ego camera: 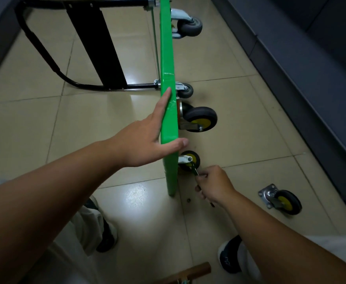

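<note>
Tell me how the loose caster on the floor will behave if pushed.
The loose caster looks stiff and probably heavy for its size, with a metal plate and fork. Pushed, it would likely scrape and pivot rather than roll freely, since it seems to lie on its side.

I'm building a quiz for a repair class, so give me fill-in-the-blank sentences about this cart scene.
1. The left hand rests on the ____ platform, tipped on its edge.
2. The right hand grips a tool at the nearest mounted caster, whose hub is ____.
3. A loose caster lies on the tiled ____.
Missing words: green; yellow; floor.
</note>
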The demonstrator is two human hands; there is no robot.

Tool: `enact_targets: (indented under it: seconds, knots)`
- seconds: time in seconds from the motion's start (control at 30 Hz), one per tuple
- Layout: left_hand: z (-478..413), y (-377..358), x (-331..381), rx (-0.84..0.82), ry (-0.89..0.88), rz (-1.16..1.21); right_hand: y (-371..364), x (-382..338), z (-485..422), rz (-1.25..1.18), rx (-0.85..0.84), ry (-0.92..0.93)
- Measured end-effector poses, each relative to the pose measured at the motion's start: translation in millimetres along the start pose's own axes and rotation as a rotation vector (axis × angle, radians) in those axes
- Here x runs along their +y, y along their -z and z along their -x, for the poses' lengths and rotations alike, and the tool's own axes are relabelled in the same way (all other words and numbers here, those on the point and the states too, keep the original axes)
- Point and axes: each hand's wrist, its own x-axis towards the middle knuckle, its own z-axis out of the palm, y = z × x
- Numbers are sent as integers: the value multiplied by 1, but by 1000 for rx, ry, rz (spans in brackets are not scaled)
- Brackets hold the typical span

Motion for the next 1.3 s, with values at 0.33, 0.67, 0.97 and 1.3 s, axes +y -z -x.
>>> enact_targets:
  seconds: [0.33, 0.67, 0.97, 1.3]
  knots:
    - [1, 1, 2, 3, 9, 11, 46, -100, 47, -416, -15, 34]
    - [0, 2, 1, -1, 10, -11, 40, -93, 48, -555, -157, 206]
    - [1, -1, 0, 19, 20, 17, 32, -89, 44, -377, -165, 258]
    - [-2, 1, -1, -5, 0, 0, 44, -104, 33, -566, -228, 196]
